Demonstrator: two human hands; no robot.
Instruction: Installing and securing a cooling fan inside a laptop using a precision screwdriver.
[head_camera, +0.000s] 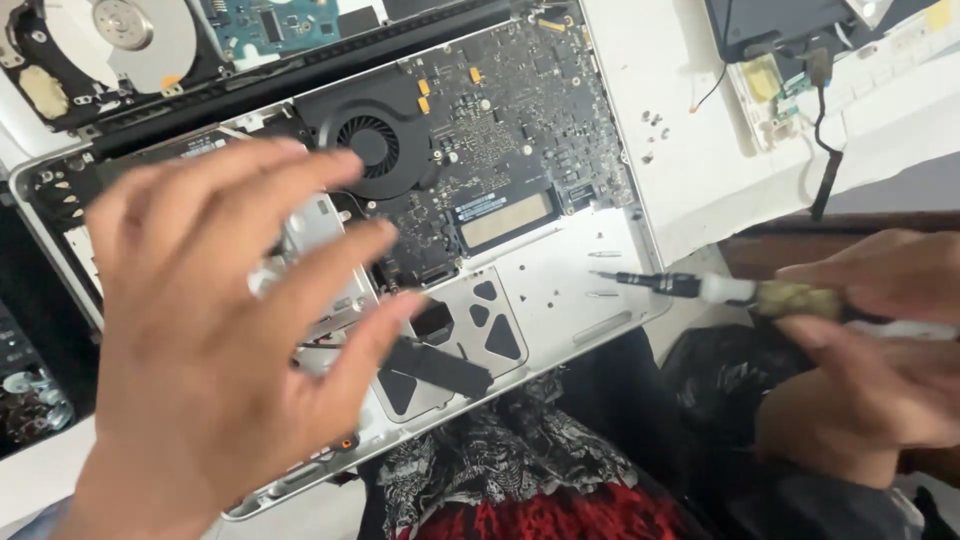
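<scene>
The left hand (215, 340) hovers spread and empty above the opened laptop (560, 290), blurred, so whether it touches is unclear; the right hand (870, 340) grips a screwdriver (700, 287), tip just beside the case's right edge; beyond lie the fan (372, 140) and loose screws (652, 125); seemingly unscrewing, needing the tip seated squarely.

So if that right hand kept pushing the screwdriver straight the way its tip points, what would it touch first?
Probably the bare silver inner shell of the opened laptop; the right hand aims the black-shafted screwdriver leftward, just above it. Depth is unclear.
</scene>
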